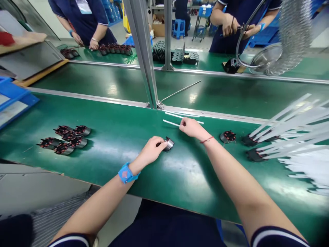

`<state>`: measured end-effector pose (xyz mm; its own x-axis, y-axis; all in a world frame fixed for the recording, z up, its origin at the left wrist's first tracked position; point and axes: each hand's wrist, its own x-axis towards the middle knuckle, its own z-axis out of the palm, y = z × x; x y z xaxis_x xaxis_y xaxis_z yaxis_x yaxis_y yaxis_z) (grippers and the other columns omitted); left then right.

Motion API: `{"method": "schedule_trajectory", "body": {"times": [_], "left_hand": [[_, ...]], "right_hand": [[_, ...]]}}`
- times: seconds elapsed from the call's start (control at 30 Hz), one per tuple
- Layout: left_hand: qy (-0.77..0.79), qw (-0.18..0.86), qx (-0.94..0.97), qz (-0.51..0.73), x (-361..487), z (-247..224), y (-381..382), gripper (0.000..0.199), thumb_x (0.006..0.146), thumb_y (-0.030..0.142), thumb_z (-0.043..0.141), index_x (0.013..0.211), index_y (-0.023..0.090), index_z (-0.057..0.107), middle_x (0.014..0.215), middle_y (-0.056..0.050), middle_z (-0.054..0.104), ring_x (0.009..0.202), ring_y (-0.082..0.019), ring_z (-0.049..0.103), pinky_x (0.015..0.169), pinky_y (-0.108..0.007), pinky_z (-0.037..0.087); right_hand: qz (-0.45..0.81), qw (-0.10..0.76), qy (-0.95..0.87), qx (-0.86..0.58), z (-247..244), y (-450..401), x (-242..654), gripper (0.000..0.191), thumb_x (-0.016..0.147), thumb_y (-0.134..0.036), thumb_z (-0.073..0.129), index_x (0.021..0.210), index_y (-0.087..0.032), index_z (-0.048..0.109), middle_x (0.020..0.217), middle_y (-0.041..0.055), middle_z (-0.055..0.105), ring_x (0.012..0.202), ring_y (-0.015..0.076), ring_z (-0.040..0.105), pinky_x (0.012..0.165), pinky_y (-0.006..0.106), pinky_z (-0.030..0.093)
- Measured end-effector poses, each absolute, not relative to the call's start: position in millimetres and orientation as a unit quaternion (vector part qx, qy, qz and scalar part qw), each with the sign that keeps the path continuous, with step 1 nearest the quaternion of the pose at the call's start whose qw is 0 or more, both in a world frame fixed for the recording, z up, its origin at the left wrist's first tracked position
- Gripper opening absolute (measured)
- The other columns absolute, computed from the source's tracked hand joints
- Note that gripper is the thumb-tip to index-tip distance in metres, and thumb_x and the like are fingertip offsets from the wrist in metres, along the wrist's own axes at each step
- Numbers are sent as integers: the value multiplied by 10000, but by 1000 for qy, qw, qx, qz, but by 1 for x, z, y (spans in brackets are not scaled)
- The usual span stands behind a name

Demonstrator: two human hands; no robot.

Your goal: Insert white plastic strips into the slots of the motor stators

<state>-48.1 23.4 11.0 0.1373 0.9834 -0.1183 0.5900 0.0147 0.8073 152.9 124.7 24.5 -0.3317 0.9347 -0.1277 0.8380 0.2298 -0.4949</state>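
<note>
My left hand (151,151), with a blue band round its wrist, grips a small motor stator (169,144) with a silver body and dark windings, tilted just above or on the green table. Fingers pinched, my right hand (192,128) holds a thin white strip (170,122) that points left, beyond the stator. Two or so more white strips (183,115) lie behind that hand near the metal rail. A single stator (228,136) stands to the right of my right forearm. On the left, several stators (68,140) with copper windings sit in a cluster.
At the right, stators (254,155) bristle with long white strips (298,140). A metal post (144,51) rises from the rail ahead. Blue trays (15,99) stand at far left. Across the table two people work, near a foil duct (294,37) and black trays (178,55).
</note>
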Motion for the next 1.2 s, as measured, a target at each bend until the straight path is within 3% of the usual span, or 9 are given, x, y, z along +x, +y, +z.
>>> {"method": "schedule_trajectory", "body": {"times": [0.1,0.23,0.33,0.57,0.77,0.97,1.2], "left_hand": [[613,376,644,261,-51,17,32,225,807,352,518,751,170,638,983,-65,608,978,-229,492,857,-343,371],[588,453,632,223,-46,20,41,284,805,396,497,722,155,620,667,-3,561,652,-152,485,628,-267,370],[568,499,619,212,-32,17,40,296,803,412,506,701,149,593,605,22,521,566,-115,453,551,-231,338],[540,570,566,250,-12,2,29,319,752,401,597,918,129,616,811,-34,654,669,-133,582,647,-248,459],[487,630,549,253,-23,2,29,297,748,261,589,1011,126,626,906,-62,681,767,-157,626,764,-298,487],[492,574,598,266,-21,-3,25,144,815,242,519,864,140,608,784,-26,638,732,-149,617,696,-262,473],[505,469,657,307,-13,13,13,179,877,217,476,796,157,624,832,-21,617,762,-132,565,698,-249,432]], "right_hand": [[305,104,-775,-544,29,90,184,265,817,-133,414,977,-183,619,853,17,697,744,129,627,679,211,458],[374,145,-759,-512,29,43,216,295,882,-249,410,1045,-199,651,1036,47,683,918,171,617,816,275,458],[379,145,-741,-535,27,21,226,304,898,-320,422,1013,-209,679,1047,63,687,927,209,622,825,328,460],[409,149,-732,-524,25,14,214,278,902,-287,430,996,-223,683,1033,48,694,920,205,625,820,323,454],[438,172,-732,-493,16,19,188,266,895,-239,421,963,-195,674,966,56,680,858,178,603,783,291,443],[591,216,-617,-472,10,17,185,248,846,-294,521,1030,-182,645,1006,35,668,908,173,579,817,287,428],[667,269,-450,-530,4,14,181,316,756,-422,653,929,-157,662,667,-23,585,555,86,441,551,217,352]]}}
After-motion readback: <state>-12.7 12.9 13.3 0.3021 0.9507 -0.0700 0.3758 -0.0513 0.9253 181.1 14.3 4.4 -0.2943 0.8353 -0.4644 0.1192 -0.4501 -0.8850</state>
